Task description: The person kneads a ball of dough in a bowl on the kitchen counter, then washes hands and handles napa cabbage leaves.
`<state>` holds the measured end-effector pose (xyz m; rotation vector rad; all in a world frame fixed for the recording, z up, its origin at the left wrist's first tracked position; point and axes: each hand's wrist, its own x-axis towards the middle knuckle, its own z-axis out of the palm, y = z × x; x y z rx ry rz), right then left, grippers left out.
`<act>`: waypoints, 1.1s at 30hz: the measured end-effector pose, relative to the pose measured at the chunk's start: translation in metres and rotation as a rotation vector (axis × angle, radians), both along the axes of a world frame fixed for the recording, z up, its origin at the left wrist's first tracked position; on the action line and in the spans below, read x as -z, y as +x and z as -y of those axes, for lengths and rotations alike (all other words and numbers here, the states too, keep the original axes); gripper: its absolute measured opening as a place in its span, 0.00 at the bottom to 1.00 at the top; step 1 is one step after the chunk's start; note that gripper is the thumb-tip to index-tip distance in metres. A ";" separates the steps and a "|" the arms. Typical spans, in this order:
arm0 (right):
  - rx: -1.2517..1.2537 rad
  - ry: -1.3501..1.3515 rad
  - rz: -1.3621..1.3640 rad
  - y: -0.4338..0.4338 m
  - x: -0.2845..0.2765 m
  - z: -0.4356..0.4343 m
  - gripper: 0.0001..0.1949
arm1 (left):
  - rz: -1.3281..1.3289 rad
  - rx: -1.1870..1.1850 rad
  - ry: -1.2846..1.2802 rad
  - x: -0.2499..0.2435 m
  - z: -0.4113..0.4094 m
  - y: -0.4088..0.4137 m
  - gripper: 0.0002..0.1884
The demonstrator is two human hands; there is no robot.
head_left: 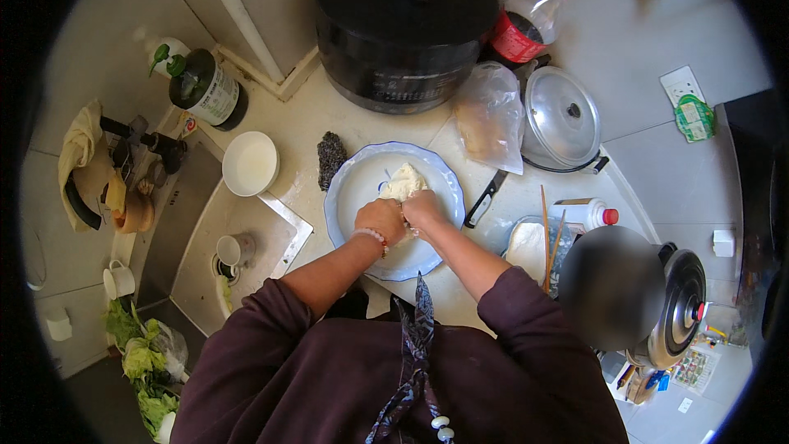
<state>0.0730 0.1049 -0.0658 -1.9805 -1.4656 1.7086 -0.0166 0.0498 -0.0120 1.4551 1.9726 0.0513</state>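
Observation:
A lump of pale dough (405,181) lies in a wide white dish with a scalloped blue rim (345,176). Both fists press into the dough side by side, their fingers curled down and largely hidden. My left hand (379,220), with a beaded bracelet at the wrist, is on the near left part of the lump. Against it, my right hand (424,209) grips the dough from the right. Some dough shows below the knuckles, between the wrists.
Left of the dish are a dark scouring pad (331,160), a white bowl (250,163) of cloudy liquid and a sink (197,246). A black-handled knife (486,198) lies close to the right. Beyond stand a large black cooker (407,31) and a tub of flour (526,245) with chopsticks (545,240).

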 end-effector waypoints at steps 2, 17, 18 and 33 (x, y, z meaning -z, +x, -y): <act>-0.130 0.088 0.085 0.006 0.016 -0.003 0.08 | -0.009 0.027 0.019 0.005 -0.002 -0.001 0.13; -0.108 -0.517 -0.734 0.043 -0.048 -0.001 0.09 | 0.486 0.247 -0.216 -0.008 -0.012 -0.032 0.18; -0.137 -0.485 -0.736 0.044 -0.045 0.006 0.08 | 0.456 0.362 -0.032 0.023 -0.004 -0.035 0.21; -0.107 -0.045 0.094 0.012 0.011 0.029 0.08 | 0.012 0.003 -0.045 0.009 0.023 0.010 0.13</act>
